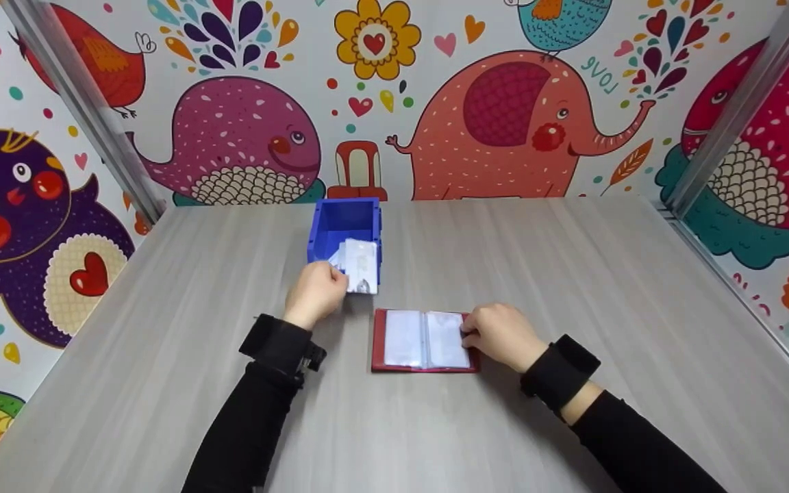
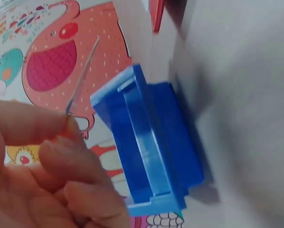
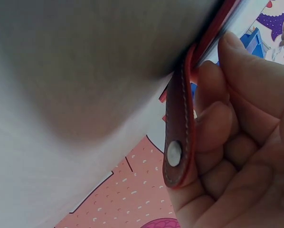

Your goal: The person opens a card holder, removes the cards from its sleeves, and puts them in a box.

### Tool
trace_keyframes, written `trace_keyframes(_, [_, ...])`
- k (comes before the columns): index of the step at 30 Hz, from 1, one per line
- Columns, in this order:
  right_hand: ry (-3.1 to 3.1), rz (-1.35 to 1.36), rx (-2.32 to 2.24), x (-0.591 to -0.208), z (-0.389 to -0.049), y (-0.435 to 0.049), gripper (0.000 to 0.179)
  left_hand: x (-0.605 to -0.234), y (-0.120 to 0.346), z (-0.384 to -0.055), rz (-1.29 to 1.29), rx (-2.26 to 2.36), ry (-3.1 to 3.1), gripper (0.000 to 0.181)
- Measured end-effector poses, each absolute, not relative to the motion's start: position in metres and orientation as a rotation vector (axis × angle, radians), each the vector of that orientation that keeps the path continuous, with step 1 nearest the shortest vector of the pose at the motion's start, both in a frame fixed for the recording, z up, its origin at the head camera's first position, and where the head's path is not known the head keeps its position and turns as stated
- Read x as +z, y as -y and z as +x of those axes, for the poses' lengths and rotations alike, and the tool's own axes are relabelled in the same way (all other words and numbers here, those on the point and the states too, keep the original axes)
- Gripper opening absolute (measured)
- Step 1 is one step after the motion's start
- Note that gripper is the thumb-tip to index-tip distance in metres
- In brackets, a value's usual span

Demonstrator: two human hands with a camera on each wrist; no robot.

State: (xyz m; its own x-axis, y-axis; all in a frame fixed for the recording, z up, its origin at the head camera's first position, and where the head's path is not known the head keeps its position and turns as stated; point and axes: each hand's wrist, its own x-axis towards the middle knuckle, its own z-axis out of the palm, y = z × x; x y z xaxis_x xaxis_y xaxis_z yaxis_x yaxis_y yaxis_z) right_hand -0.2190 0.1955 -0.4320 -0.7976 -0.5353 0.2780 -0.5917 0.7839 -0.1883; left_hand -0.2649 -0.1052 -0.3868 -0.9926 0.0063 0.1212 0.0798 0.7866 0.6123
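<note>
My left hand (image 1: 317,291) pinches a white card (image 1: 361,267) by its edge between thumb and fingers, over the front of the blue bin (image 1: 344,226). Seen from the left wrist, that card (image 2: 82,76) is nearly edge-on, a thin line rising from the fingertips. A red card holder (image 1: 379,342) lies open, its clear sleeves facing up. At its right edge, my right hand (image 1: 504,333) holds the cover between thumb and fingers. From the right wrist, a dark red strap (image 3: 180,118) with a metal snap hangs beside the curled fingers.
The bin stands toward the back of the grey wooden table (image 1: 572,274), left of the middle. Walls printed with cartoon animals (image 1: 504,123) enclose the back and sides, and metal posts (image 1: 86,103) stand at the corners.
</note>
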Motion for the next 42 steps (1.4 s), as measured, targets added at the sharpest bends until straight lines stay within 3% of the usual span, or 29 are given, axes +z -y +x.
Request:
trace_keyframes(12, [2.774,0.881,0.393,-0.431,-0.218,-0.196,0.022,-0.389,0.106,-0.284,0.078,-0.95,2.637,0.016])
trace_keyframes(42, [2.768,0.896,0.392,-0.432,-0.218,-0.197,0.023,-0.396,0.095,-0.306,0.221,-0.859,2.688,0.02])
